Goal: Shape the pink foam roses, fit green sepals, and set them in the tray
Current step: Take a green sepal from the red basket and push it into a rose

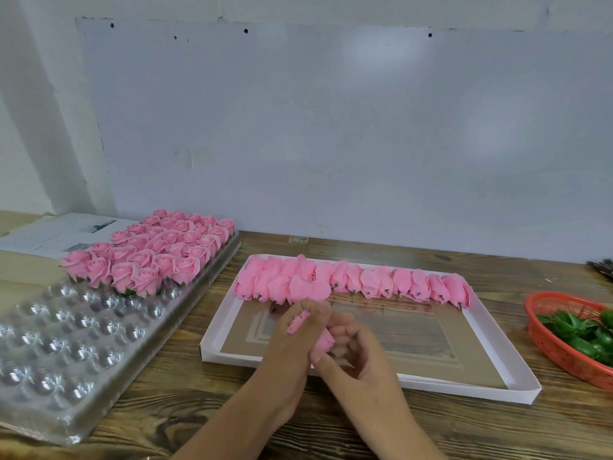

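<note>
Head view, both hands gripping pink rose, long axis tilted up-left

One view only, from the person's head; it faces forward and down over the desk, close above both hands, reaching to the white wall behind.

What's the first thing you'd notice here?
Probably the finished pink roses packed into the far end of the clear plastic tray at the left. Next, the closed pink buds along the white box's far edge, and the red basket of green sepals at right.
</note>
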A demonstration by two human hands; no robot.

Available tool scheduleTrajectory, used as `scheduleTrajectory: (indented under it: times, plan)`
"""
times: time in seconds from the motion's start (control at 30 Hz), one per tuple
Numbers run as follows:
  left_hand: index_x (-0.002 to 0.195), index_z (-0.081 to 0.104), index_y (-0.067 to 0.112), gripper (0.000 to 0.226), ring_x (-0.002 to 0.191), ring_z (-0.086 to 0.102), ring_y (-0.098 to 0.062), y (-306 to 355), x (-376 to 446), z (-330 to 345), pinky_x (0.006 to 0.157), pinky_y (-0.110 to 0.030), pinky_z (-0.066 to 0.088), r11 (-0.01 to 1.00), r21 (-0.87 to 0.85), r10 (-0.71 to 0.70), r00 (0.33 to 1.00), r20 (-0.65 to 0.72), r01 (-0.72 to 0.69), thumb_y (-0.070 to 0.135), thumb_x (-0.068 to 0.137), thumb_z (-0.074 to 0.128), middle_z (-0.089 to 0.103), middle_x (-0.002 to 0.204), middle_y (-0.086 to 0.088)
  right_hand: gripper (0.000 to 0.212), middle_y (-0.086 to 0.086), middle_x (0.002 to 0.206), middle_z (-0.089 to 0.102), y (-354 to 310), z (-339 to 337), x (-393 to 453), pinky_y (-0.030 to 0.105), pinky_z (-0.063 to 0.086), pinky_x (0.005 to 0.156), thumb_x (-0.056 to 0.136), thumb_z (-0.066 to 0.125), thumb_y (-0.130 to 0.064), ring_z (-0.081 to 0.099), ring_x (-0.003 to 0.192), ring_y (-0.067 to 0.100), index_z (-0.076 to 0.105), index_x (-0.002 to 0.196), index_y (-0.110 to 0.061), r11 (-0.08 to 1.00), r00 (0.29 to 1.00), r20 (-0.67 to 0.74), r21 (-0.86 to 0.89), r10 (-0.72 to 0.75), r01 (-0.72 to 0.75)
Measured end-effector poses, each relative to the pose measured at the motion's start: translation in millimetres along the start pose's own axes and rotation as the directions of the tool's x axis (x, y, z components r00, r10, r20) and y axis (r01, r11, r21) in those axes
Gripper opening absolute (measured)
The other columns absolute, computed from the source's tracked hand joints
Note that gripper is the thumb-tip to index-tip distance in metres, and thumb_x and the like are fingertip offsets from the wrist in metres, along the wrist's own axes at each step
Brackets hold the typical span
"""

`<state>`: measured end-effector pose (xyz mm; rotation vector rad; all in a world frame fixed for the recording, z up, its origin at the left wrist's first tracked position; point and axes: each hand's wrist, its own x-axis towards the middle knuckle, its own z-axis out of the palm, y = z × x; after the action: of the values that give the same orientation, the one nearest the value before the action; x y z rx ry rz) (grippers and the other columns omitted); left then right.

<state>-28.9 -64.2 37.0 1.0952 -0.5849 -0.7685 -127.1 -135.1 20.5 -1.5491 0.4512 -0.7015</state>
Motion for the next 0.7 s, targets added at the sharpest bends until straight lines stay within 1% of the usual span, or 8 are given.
scheduleTrajectory:
  times: [0.1,0.17,0.23,0.33,0.43,0.53,0.63,0.7]
  plan:
    - [0.097,0.075,0.021,0.047,0.088,0.072,-0.027,-3.7,-0.2,1.9,0.081,-0.05,0.057,0.999,0.039,0.022,1.0,0.0,-0.022,0.062,0.076,0.071,0.075,0.104,-0.012,0.025,0.003,0.085,0.072,-0.7,3.5,-0.2,0.029,0.055,0.074,0.08,0.077,-0.002,0.066,0.078,0.014,0.064,0.099,-0.013,0.996,0.999,-0.034,0.08,-0.033,0.036]
    - [0.092,0.075,0.025,0.044,0.084,0.073,-0.023,-1.9,-0.9,3.2,0.07,-0.039,0.06,0.995,0.088,0.038,0.999,0.012,-0.039,0.064,0.073,0.071,0.076,0.1,-0.009,0.02,0.008,0.082,0.072,-2.2,4.3,1.1,0.036,0.056,0.076,0.082,0.07,0.005,0.066,0.077,0.019,0.065,0.099,-0.005,0.988,0.999,-0.032,0.152,-0.016,0.021]
    - [0.084,0.073,0.026,0.036,0.077,0.072,-0.019,0.2,-1.9,2.8,0.06,-0.03,0.056,0.995,0.091,0.048,0.999,0.025,-0.05,0.059,0.07,0.076,0.077,0.096,-0.007,0.024,0.014,0.083,0.072,-5.3,3.5,2.0,0.035,0.06,0.073,0.081,0.07,-0.001,0.069,0.077,0.021,0.066,0.104,0.001,0.951,0.997,0.022,0.297,0.08,-0.083]
    - [0.08,0.068,0.015,0.037,0.074,0.065,-0.02,3.4,-3.0,0.4,0.064,-0.029,0.056,0.994,0.069,0.084,0.995,0.056,-0.088,0.048,0.07,0.081,0.068,0.084,-0.011,0.023,0.017,0.084,0.069,-12.0,2.8,0.5,0.028,0.058,0.067,0.079,0.075,-0.017,0.067,0.072,0.021,0.076,0.1,-0.006,0.834,0.95,0.23,0.466,0.21,-0.297]
    - [0.072,0.065,0.014,0.028,0.07,0.062,-0.016,4.6,-3.9,-0.7,0.065,-0.029,0.054,0.993,0.038,0.112,0.989,0.098,-0.116,0.037,0.072,0.081,0.066,0.078,-0.009,0.018,0.018,0.081,0.064,-15.1,-2.4,-0.5,0.027,0.058,0.06,0.083,0.07,-0.014,0.066,0.064,0.021,0.078,0.096,-0.004,0.665,0.859,0.415,0.554,0.3,-0.501]
    - [0.067,0.064,0.018,0.025,0.068,0.058,-0.015,4.5,-4.8,1.1,0.066,-0.032,0.052,0.993,0.039,0.106,0.988,0.113,-0.111,0.037,0.07,0.081,0.064,0.074,-0.007,0.028,0.02,0.083,0.065,-16.8,-6.9,-0.8,0.028,0.059,0.059,0.079,0.073,-0.013,0.067,0.064,0.024,0.074,0.1,0.005,0.556,0.796,0.508,0.578,0.328,-0.598]
    - [0.068,0.062,0.016,0.028,0.065,0.057,-0.016,3.9,-3.8,1.3,0.065,-0.03,0.053,0.99,0.052,0.129,0.989,0.074,-0.133,0.038,0.072,0.08,0.06,0.066,-0.006,0.032,0.022,0.089,0.065,-15.4,-4.4,1.3,0.03,0.059,0.064,0.082,0.072,-0.015,0.067,0.071,0.024,0.069,0.108,0.003,0.671,0.852,0.419,0.538,0.314,-0.511]
    - [0.069,0.061,0.015,0.03,0.059,0.056,-0.013,3.7,-2.4,1.3,0.06,-0.027,0.053,0.988,0.049,0.145,0.988,0.045,-0.147,0.039,0.072,0.079,0.057,0.06,-0.003,0.04,0.019,0.089,0.065,-12.5,-1.1,2.1,0.03,0.059,0.067,0.077,0.076,-0.011,0.067,0.075,0.024,0.064,0.114,-0.001,0.729,0.888,0.35,0.518,0.296,-0.448]
